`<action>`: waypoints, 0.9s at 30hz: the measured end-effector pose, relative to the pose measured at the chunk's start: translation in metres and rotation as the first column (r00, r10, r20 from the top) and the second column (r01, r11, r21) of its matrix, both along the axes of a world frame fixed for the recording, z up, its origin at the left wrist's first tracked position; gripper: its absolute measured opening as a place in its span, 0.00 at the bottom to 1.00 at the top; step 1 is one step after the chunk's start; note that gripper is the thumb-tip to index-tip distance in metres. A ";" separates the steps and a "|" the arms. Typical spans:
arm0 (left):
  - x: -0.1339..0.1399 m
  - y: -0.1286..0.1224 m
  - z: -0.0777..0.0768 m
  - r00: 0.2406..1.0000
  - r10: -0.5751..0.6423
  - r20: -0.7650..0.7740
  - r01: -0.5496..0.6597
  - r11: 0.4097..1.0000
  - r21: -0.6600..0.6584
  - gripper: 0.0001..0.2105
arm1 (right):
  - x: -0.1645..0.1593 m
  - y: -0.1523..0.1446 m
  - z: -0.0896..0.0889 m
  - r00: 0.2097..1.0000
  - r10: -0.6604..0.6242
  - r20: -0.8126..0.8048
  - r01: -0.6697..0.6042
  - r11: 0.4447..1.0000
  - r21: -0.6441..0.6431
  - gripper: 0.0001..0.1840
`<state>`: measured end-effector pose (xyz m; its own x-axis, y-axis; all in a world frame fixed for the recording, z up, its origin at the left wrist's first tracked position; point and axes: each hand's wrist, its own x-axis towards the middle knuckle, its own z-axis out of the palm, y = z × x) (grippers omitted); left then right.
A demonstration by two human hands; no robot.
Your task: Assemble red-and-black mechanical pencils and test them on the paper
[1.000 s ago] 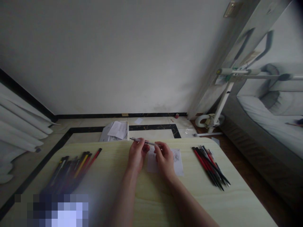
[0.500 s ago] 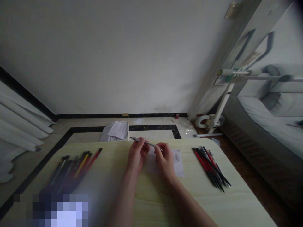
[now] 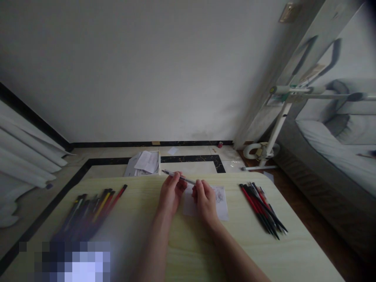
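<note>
A slim pen (image 3: 187, 179) with a clear-looking barrel is held between my two hands above the table. My left hand (image 3: 171, 192) is closed around the pen near its tip, which points up and left. At the other end of the pen, my right hand (image 3: 205, 199) pinches it between thumb and fingers. Beneath my right hand lies a white sheet of paper (image 3: 222, 207) with dark scribbles, partly covered by that hand.
The pale wooden table (image 3: 188, 246) bears a loose pile of red and black pens (image 3: 261, 209) at right. Another pile of pens (image 3: 100, 203), partly blurred, lies at left. Beyond the far edge, papers (image 3: 147, 161) rest near the floor. White exercise equipment (image 3: 277, 123) stands at right.
My right thumb and fingers have shifted slightly at the pen's end, and more of the barrel shows. My left hand has barely moved. The piles of pens are unchanged.
</note>
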<state>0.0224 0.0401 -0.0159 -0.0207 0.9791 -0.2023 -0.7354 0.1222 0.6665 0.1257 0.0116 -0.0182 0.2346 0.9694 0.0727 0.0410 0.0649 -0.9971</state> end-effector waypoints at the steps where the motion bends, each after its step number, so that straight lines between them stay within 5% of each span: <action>1: 0.000 0.000 0.000 1.000 -0.003 0.000 0.003 1.000 0.003 0.10 | 0.000 0.000 0.000 1.000 -0.002 0.004 0.002 1.000 -0.001 0.21; 14: 0.006 0.000 -0.005 0.972 0.091 -0.216 -0.083 0.996 0.042 0.12 | 0.002 0.000 -0.003 0.995 -0.030 0.091 0.026 0.999 0.044 0.18; 27: 0.007 -0.003 -0.005 0.938 0.045 -0.343 -0.034 0.999 0.040 0.16 | 0.003 -0.001 -0.001 0.996 -0.016 0.089 0.014 1.000 0.024 0.17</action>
